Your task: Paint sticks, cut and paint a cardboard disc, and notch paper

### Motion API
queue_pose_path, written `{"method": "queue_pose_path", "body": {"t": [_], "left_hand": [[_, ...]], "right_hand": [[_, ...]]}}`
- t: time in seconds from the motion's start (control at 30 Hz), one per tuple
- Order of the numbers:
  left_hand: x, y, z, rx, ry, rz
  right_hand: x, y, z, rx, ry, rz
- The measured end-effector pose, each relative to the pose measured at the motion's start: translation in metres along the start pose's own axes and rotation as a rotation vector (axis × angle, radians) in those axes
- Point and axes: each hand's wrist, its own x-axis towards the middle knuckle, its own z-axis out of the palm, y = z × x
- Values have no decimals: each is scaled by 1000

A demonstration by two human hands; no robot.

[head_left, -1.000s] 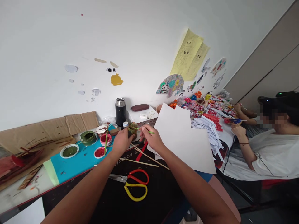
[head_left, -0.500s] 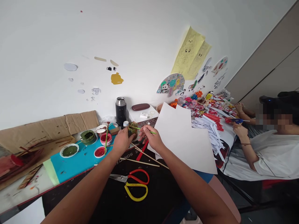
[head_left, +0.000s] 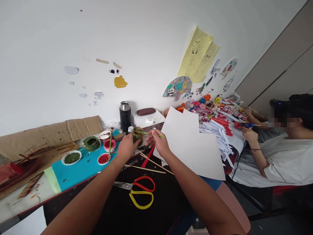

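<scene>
My right hand (head_left: 158, 142) pinches a thin green-handled paintbrush (head_left: 161, 135). Its far end points left into the mouth of a small stained jar (head_left: 140, 132) with murky, greenish-brown sides. Against the near left side of that jar is my left hand (head_left: 127, 145), fingers curved round it; part of the grip is hidden. Just behind the left hand stands a small white-capped bottle (head_left: 130, 129). Another green-handled brush (head_left: 110, 143) leans by the pots of red paint (head_left: 103, 159). Thin wooden sticks (head_left: 146, 169) and a red strip (head_left: 148, 157) lie below my hands.
Scissors (head_left: 139, 191) with red and yellow handles lie near me. Green paint (head_left: 71, 158) stands on a blue sheet (head_left: 80, 169) at left. A black flask (head_left: 125, 117) is behind, white paper (head_left: 188, 147) at right. A co-worker (head_left: 281, 153) holds a blue tool (head_left: 248, 125).
The view has shifted slightly. My right hand keeps the paintbrush at the jar, with its tip end still toward the opening. My left hand stays at the jar's side.
</scene>
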Motion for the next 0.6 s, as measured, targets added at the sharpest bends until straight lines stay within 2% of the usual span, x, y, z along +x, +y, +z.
{"method": "queue_pose_path", "body": {"t": [0.6], "left_hand": [[0, -2, 5, -32, 22, -2]], "right_hand": [[12, 16, 12, 43, 196, 30]]}}
